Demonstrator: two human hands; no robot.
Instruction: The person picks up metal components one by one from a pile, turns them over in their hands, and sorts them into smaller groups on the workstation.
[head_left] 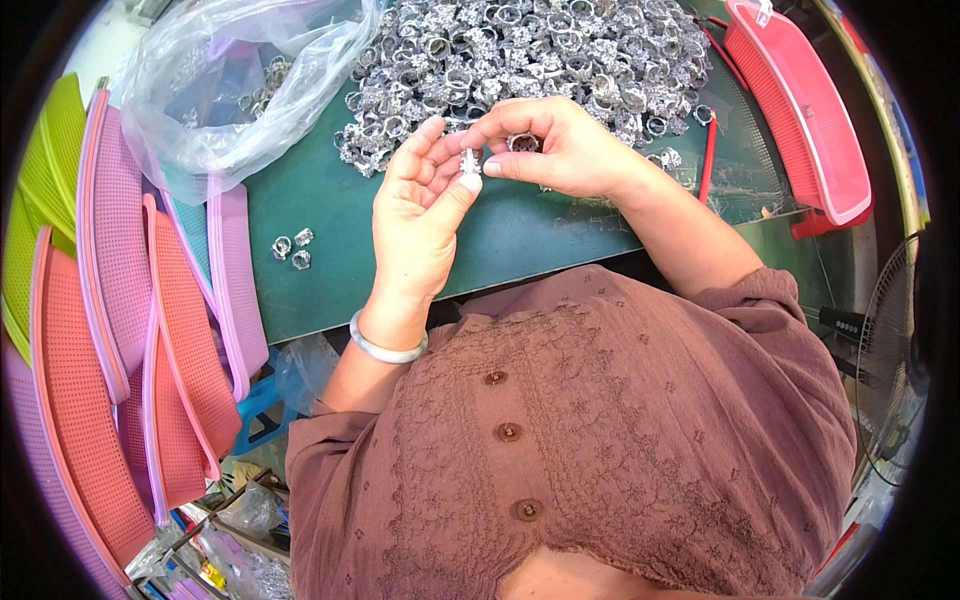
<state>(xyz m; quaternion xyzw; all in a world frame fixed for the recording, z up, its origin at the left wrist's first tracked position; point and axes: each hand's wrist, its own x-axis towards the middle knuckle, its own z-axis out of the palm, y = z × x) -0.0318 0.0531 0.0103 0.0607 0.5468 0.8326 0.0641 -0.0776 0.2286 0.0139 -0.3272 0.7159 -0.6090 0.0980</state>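
Note:
A small silver-coloured ring (470,162) is pinched upright between the thumb and fingers of my left hand (418,200). My right hand (565,155) meets it from the other side, its thumb and forefinger bent round at the ring's edge. A second ring (523,143) shows in the gap between my right thumb and forefinger; whether it is held or lies behind them I cannot tell. Just beyond both hands spreads a big heap of similar silver rings (540,60). Three loose rings (302,260) lie apart, left of my left hand.
The green tabletop (330,300) carries a clear plastic bag (270,120) with some rings at the far left. Pink, purple and green perforated baskets (100,400) crowd the left side. A pink basket (800,110), a red stick (709,160) and a fan (888,310) are at the right.

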